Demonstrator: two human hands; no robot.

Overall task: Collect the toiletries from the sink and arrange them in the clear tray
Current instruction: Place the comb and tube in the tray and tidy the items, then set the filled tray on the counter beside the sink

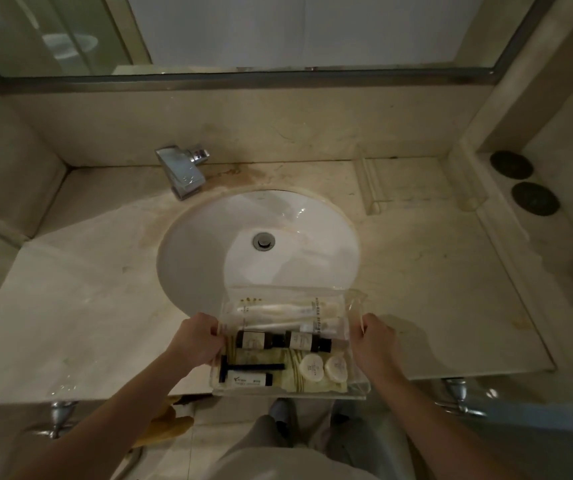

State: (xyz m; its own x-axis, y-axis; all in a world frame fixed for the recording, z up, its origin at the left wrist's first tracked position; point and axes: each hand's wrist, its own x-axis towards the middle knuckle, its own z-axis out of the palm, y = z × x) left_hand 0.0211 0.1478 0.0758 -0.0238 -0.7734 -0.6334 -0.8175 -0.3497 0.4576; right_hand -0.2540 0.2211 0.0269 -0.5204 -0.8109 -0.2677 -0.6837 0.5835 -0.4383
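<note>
Clear tray (356, 386) packed: dark bottles (283, 340), razor (243, 367), round soaps (323, 367) | left hand (196, 341), right hand (375, 341) gripping its ends

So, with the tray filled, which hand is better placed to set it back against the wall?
Probably the right hand: the bare counter lies on its side of the clear tray. The left hand grips the opposite end.

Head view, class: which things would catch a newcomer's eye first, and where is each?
The clear tray, packed with toiletries, is held at the counter's front edge by the left hand and right hand. Behind it lies the white sink, with nothing in it, and a chrome tap at its back left.
</note>
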